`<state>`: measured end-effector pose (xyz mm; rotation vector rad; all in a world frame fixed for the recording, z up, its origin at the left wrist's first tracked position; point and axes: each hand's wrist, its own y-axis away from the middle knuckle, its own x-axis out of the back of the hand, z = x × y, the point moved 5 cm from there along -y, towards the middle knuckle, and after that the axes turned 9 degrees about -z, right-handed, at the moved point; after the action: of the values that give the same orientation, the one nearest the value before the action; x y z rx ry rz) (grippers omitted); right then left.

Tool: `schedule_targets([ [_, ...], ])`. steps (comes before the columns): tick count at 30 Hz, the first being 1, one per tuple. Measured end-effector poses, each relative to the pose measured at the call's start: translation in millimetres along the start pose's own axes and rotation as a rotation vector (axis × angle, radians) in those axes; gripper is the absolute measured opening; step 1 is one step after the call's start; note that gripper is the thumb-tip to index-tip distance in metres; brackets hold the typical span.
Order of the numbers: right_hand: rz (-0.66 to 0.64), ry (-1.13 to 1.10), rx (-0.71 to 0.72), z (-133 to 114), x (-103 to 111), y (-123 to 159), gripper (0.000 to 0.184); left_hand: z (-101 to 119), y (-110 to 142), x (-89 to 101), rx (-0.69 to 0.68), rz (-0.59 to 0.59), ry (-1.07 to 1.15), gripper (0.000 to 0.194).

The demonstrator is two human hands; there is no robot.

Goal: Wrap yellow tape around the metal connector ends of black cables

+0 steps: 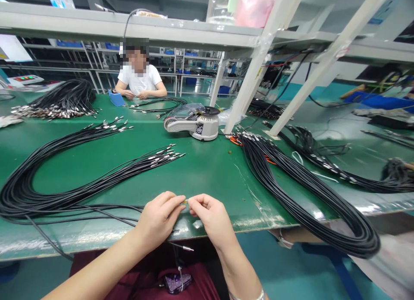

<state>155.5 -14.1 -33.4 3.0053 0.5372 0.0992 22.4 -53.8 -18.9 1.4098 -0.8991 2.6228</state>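
Note:
My left hand (161, 216) is closed round the end of a black cable (121, 207), whose length trails off to the left. A small connector tip (185, 201), partly yellow, shows between the fingertips of both hands. With thumb and forefinger my right hand (211, 214) pinches the tip's right end; the fingers hide most of it. Just below my hands, another metal cable connector (187, 248) sticks out past the table's front edge. Left of my hands a looped bundle of black cables (97, 179) lies on the green table (207, 170), its metal ends pointing right.
A tape dispenser (207, 126) stands mid-table. At right, a large cable bundle (310, 205) hangs over the front edge beside white shelf posts (249, 82). More cables (69, 99) lie at the far left. Opposite sits a person in a white shirt (139, 80) near a blue block (116, 98).

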Motion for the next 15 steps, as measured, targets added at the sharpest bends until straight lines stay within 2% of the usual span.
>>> schedule_targets([
  [5,0.012,-0.008,-0.008,4.1,-1.8,-0.3,0.02,6.0,-1.6,-1.4,-0.11,0.027,-0.144,0.021],
  [7,0.003,-0.014,-0.009,4.7,-1.7,0.0,0.02,5.5,-2.7,-0.9,-0.085,0.019,-0.102,0.02],
  [11,-0.02,0.028,0.043,-0.1,0.7,1.3,0.02,-2.6,-3.3,-0.5,0.05,-0.032,0.093,0.019],
  [15,-0.008,0.052,0.061,-3.7,2.7,2.1,0.021,-2.9,-2.1,0.7,0.0,-0.028,0.054,0.021],
])
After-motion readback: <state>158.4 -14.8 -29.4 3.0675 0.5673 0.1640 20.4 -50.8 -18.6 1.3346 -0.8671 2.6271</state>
